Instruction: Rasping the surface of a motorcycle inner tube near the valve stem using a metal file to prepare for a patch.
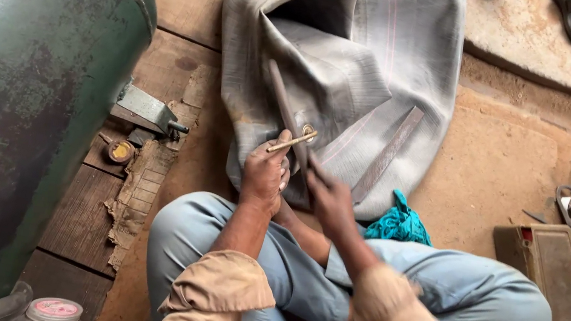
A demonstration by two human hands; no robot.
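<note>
Head view: I see my left grip (264, 174) closed around a brass valve stem (293, 141) on the grey inner tube (360, 73) just ahead of it. My right grip (329, 199), just beside, is closed on a dark rod (284, 111) angled up-left across the tube.

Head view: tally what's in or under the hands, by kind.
Hands: 2, left hand, right hand
Brass valve stem: 1, in the left hand's fingers
Grey rubber tube: 1
Dark flat bar: 1
Total: 5
</note>
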